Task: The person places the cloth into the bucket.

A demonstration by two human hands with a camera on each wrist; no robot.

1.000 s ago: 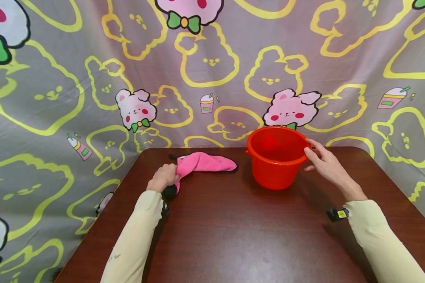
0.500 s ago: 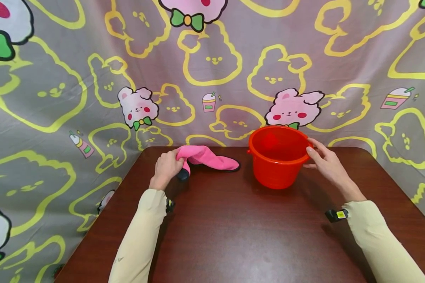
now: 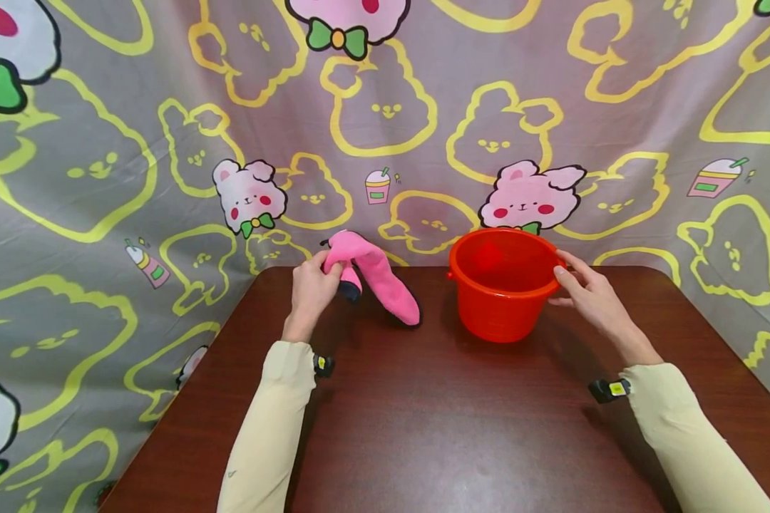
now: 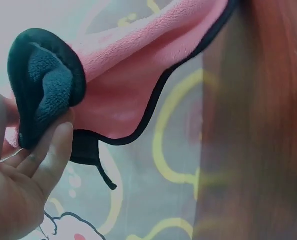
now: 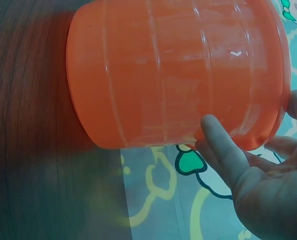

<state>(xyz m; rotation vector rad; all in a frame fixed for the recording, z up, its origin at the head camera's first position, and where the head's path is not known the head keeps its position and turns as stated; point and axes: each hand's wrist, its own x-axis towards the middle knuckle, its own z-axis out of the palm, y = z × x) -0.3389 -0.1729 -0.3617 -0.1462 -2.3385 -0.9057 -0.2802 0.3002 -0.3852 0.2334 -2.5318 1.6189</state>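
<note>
My left hand (image 3: 314, 288) pinches one end of a pink cloth (image 3: 385, 285) with black edging, at the back left of the table. The cloth hangs in a fold from the fingers, its rounded far end low, at or just above the tabletop. In the left wrist view, a dark fuzzy corner (image 4: 46, 87) stands up from between thumb and fingers, and a thin black strap dangles below. A red plastic bucket (image 3: 500, 313) stands upright to the right of the cloth. My right hand (image 3: 593, 299) rests against its right side near the rim, fingers extended.
The dark brown wooden table (image 3: 423, 420) has a grey curtain (image 3: 411, 85) with yellow and pink cartoon prints close behind it and along its left. Small black wrist cameras (image 3: 609, 389) are worn at both cuffs.
My left hand has lifted its end of the pink cloth off the table and moved slightly right, so the cloth now hangs. The right hand and bucket stay where they were.
</note>
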